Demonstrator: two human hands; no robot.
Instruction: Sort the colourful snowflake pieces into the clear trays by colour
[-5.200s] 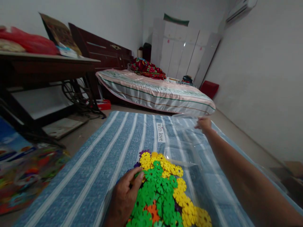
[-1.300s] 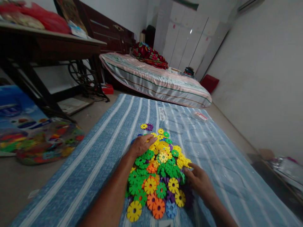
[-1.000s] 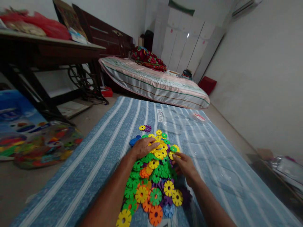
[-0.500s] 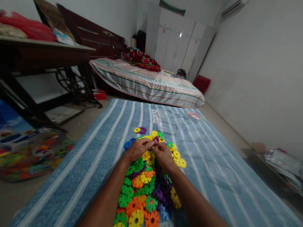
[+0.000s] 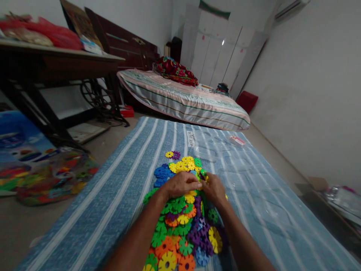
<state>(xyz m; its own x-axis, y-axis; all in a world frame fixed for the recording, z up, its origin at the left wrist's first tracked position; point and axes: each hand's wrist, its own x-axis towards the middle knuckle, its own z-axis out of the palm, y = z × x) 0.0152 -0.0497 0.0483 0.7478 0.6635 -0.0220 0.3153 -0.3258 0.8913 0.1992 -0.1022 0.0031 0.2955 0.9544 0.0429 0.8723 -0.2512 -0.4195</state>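
Note:
A heap of flat plastic flower-shaped pieces [image 5: 180, 222] in green, yellow, orange, purple and blue lies on a blue striped mat [image 5: 118, 188]. My left hand [image 5: 182, 184] and my right hand [image 5: 214, 188] meet at the far end of the heap, fingers curled and pinched together over a small green and yellow piece [image 5: 202, 175]. Both forearms cross the heap from below. A few yellow, blue and purple pieces [image 5: 176, 160] lie just beyond my hands.
A clear plastic bag [image 5: 222, 146] lies flat on the mat beyond the heap. A low mattress [image 5: 183, 101] is behind it. A dark table [image 5: 56, 64] and a bag of colourful toys [image 5: 53, 173] are on the left. Boxes [image 5: 338, 195] sit by the right wall.
Five seconds ago my right hand held the clear bag up while pieces sat piled; the pieces now lie spread out. Both hands came together at the far end of the heap.

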